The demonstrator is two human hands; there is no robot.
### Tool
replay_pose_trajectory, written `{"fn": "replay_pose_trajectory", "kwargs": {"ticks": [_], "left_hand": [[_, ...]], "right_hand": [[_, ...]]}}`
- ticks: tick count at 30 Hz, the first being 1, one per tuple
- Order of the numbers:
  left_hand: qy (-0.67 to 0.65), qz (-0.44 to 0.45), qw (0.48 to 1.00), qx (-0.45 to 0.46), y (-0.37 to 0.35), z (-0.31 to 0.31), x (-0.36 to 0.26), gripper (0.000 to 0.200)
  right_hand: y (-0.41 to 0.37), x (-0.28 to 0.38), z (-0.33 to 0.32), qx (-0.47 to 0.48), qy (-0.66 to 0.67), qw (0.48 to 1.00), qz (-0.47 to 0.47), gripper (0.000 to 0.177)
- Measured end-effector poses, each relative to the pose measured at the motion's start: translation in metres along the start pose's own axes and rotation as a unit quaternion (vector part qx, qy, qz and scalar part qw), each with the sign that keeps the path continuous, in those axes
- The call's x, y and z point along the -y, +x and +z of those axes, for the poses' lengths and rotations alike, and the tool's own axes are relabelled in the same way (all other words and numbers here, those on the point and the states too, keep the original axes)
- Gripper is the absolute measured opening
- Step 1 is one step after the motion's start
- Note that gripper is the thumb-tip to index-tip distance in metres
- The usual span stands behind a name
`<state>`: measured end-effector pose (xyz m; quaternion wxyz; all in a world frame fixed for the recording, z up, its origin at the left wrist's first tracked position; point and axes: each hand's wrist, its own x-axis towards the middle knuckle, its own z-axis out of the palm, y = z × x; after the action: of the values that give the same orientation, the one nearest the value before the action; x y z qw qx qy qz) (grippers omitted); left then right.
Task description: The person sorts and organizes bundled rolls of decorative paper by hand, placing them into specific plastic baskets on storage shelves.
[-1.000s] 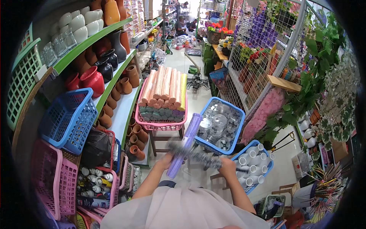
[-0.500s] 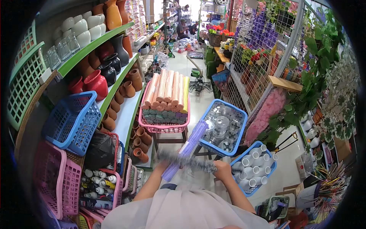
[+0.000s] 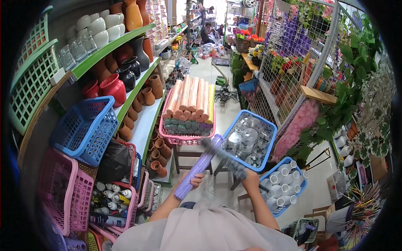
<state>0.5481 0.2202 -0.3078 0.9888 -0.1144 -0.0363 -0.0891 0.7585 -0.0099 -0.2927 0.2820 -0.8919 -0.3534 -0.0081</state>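
Where the view begins, at the lower edge, a pale garment (image 3: 201, 232) covers the person's front, with both forearms reaching out from it.

- Left hand (image 3: 193, 180): clenched round the lower part of a purple roll (image 3: 201, 164). The roll slants up and to the right, and its top end is level with the front of the pink basket.
- Right hand (image 3: 251, 179): closed on one end of a grey rod (image 3: 228, 160). It is blurred, so I cannot tell what it is. The rod runs up and left and crosses the purple roll near the roll's top.
- Just right of the right hand: a blue basket (image 3: 289, 158) of white tubes standing on end.
- Beyond the hands: a second blue basket (image 3: 251, 112) holding clear glassware.
- Left of that: a pink basket (image 3: 186, 138) on a wooden stool (image 3: 180, 152), with peach rolls (image 3: 190, 96) stacked over a row of dark ones.
- Left side, low: a pink crate (image 3: 63, 196), bottles (image 3: 109, 201) and a tilted blue crate (image 3: 81, 129).
- Left shelves: clay pots (image 3: 157, 150) on the lower level, a red vase (image 3: 111, 88) above, then white and glass ware on a green shelf (image 3: 113, 44).
- Right side: a wire grid (image 3: 268, 96) hung with artificial flowers and foliage.
- Far end of the aisle: a seated person (image 3: 207, 31) among goods on the floor.
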Motion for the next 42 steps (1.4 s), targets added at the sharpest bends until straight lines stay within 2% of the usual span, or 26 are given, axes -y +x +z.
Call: {"fn": "replay_pose_trajectory", "kwargs": {"ticks": [1, 4, 6, 8, 10, 12, 13, 14, 16, 20, 22, 23, 24, 26, 27, 29, 30, 32, 33, 34, 35, 36, 37, 39, 40, 42], "left_hand": [[-0.03, 0.002, 0.999, 0.017, -0.002, 0.004, 0.007, 0.025], [-0.067, 0.007, 0.997, 0.047, -0.003, 0.003, 0.009, 0.025], [-0.079, 0.01, 0.995, 0.059, -0.005, -0.007, 0.007, 0.027], [-0.126, 0.003, 0.989, 0.082, -0.006, -0.018, 0.001, 0.032], [-0.121, 0.005, 0.99, 0.078, -0.007, -0.013, 0.006, 0.034], [-0.118, 0.012, 0.99, 0.074, -0.01, -0.008, 0.013, 0.037], [-0.104, -0.011, 0.991, 0.078, -0.012, -0.004, 0.014, 0.038], [-0.089, -0.035, 0.992, 0.083, -0.013, -0.001, 0.013, 0.039], [-0.078, -0.006, 0.995, 0.062, -0.019, -0.004, 0.01, 0.04], [-0.074, 0.039, 0.995, 0.058, -0.031, -0.015, -0.002, 0.036], [-0.07, 0.047, 0.995, 0.06, -0.038, -0.012, -0.001, 0.035], [-0.065, 0.054, 0.994, 0.062, -0.04, -0.01, -0.001, 0.034], [-0.065, 0.057, 0.994, 0.063, -0.043, -0.011, -0.003, 0.034], [-0.02, 0.046, 0.998, 0.05, -0.046, -0.013, -0.01, 0.034], [-0.017, 0.052, 0.997, 0.051, -0.048, -0.008, -0.009, 0.034], [0.051, 0.072, 0.996, -0.013, -0.053, 0.002, -0.007, 0.03], [0.051, 0.078, 0.996, -0.013, -0.056, 0.007, -0.006, 0.03], [0.133, 0.074, 0.987, -0.056, -0.059, 0.012, -0.005, 0.031], [0.132, 0.077, 0.987, -0.056, -0.059, 0.012, -0.005, 0.031], [0.148, 0.078, 0.984, -0.062, -0.06, 0.012, -0.005, 0.032], [0.163, 0.078, 0.981, -0.069, -0.061, 0.011, -0.004, 0.033], [0.163, 0.081, 0.981, -0.07, -0.061, 0.009, -0.004, 0.033], [0.165, 0.069, 0.983, -0.045, -0.06, 0.005, -0.005, 0.035], [0.167, 0.063, 0.984, -0.018, -0.058, 0.005, -0.003, 0.037], [0.179, 0.053, 0.982, -0.011, -0.058, 0.007, -0.001, 0.037], [0.19, 0.054, 0.98, -0.003, -0.061, 0.012, 0.004, 0.037]], "right_hand": [[0.01, -0.001, 0.001, -0.013, 0.04, 0.994, 0.097, 0.021], [0.014, -0.001, -0.003, -0.069, 0.085, 0.985, 0.134, 0.021], [0.0, 0.004, -0.001, -0.057, 0.058, 0.992, 0.099, 0.022], [-0.01, 0.007, 0.002, -0.036, 0.048, 0.993, -0.097, 0.022], [-0.005, 0.002, 0.005, -0.01, 0.031, 0.997, -0.064, 0.024], [0.01, -0.027, 0.018, -0.036, 0.001, 0.986, 0.16, 0.026], [0.017, -0.035, 0.014, -0.006, 0.011, 0.979, 0.203, 0.032], [0.025, -0.042, 0.012, -0.005, 0.012, 0.979, 0.201, 0.032], [0.037, -0.051, 0.015, -0.121, 0.008, 0.978, 0.169, 0.042], [0.073, -0.037, -0.001, -0.09, 0.023, 0.979, 0.181, 0.051], [0.091, -0.045, 0.012, -0.143, 0.01, 0.989, 0.023, 0.058], [0.096, -0.043, 0.015, -0.083, -0.016, 0.995, 0.054, 0.053], [0.098, -0.047, 0.021, -0.081, -0.015, 0.995, 0.051, 0.053], [0.105, -0.05, 0.037, 0.017, -0.109, 0.993, 0.05, 0.048], [0.105, -0.045, 0.04, 0.001, -0.117, 0.992, 0.054, 0.041], [0.107, -0.037, 0.047, -0.036, -0.145, 0.988, 0.036, 0.04], [0.106, -0.033, 0.048, -0.074, -0.175, 0.981, 0.026, 0.039], [0.114, -0.007, 0.047, -0.089, -0.179, 0.98, 0.003, 0.036], [0.12, 0.003, 0.048, -0.042, -0.03, 0.997, -0.064, 0.037], [0.124, 0.019, 0.047, 0.007, 0.119, 0.985, -0.128, 0.04], [0.126, 0.036, 0.049, 0.109, 0.284, 0.948, -0.095, 0.047], [0.124, 0.06, 0.042, 0.206, 0.437, 0.874, -0.058, 0.055], [0.122, 0.077, 0.036, 0.209, 0.438, 0.873, -0.059, 0.055], [0.119, 0.103, 0.026, 0.317, 0.564, 0.762, -0.029, 0.062], [0.121, 0.11, 0.024, 0.323, 0.563, 0.76, -0.033, 0.062], [0.126, 0.121, 0.024, 0.386, 0.622, 0.681, -0.034, 0.061]]}}
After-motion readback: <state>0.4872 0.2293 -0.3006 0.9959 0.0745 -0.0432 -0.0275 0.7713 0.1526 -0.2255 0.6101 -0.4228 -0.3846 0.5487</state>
